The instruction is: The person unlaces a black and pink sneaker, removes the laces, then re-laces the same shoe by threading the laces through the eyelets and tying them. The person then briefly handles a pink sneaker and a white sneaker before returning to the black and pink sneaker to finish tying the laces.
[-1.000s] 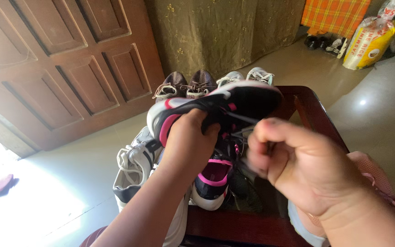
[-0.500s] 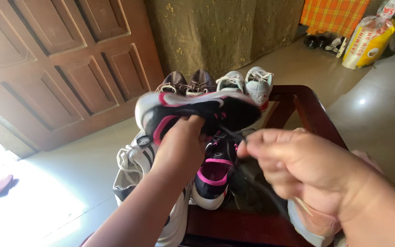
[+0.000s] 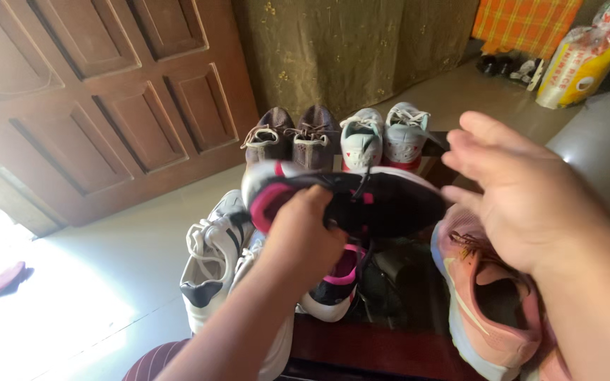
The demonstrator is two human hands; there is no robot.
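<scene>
My left hand grips a black sneaker with pink lining and a white sole, held sideways above a dark wooden table. My right hand hovers just right of the shoe's toe end, fingers spread and holding nothing. Under the held shoe lies its black and pink partner. A salmon-pink sneaker rests below my right hand.
At the table's far edge stand a brown pair and a pale grey pair with red soles. White sneakers sit at the left. A wooden door, a curtain, a yellow sack and a tiled floor lie beyond.
My right hand has let go of the lace and opened, fingers spread. The left hand has tilted the black shoe and brought it lower and leftward.
</scene>
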